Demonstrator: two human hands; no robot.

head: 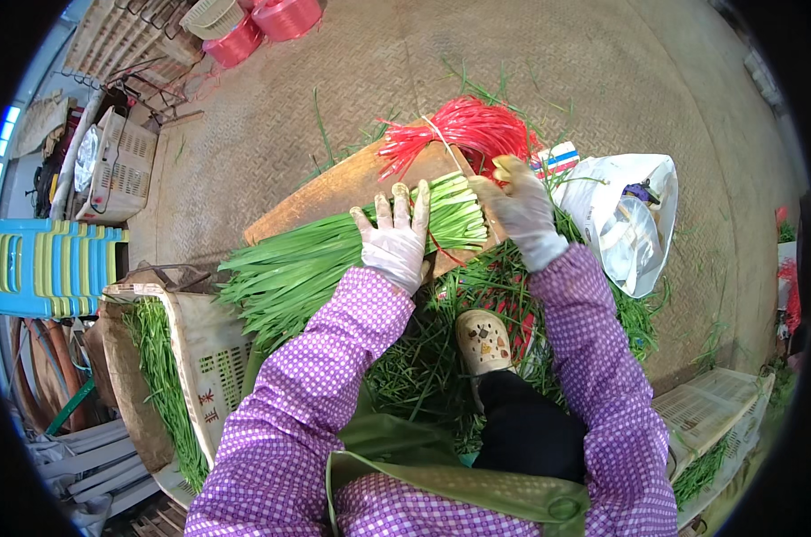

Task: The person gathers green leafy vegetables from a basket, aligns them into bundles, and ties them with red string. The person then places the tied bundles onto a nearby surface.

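Note:
A large bunch of green garlic chives (311,258) lies across a wooden board (298,208), its pale cut ends to the right. My left hand (397,235), in a whitish glove, lies on the bunch with spread fingers; its thumb is hidden. A red tie (443,250) runs around the bunch near the cut ends, one end loose. Also gloved, my right hand (516,201) is just right of the cut ends, fingers partly bent and slightly blurred; nothing shows in it. Beyond the chives, a bundle of red plastic ties (469,131) lies on the board, held by a pale band.
A white plastic bag (590,194) stands at right. Crates of greens stand at lower left (207,335) and lower right (707,409). Loose green leaves (412,369) surround my clog (484,341). Blue and yellow stacked stools (49,268) are at left, pink twine rolls (288,17) at the top.

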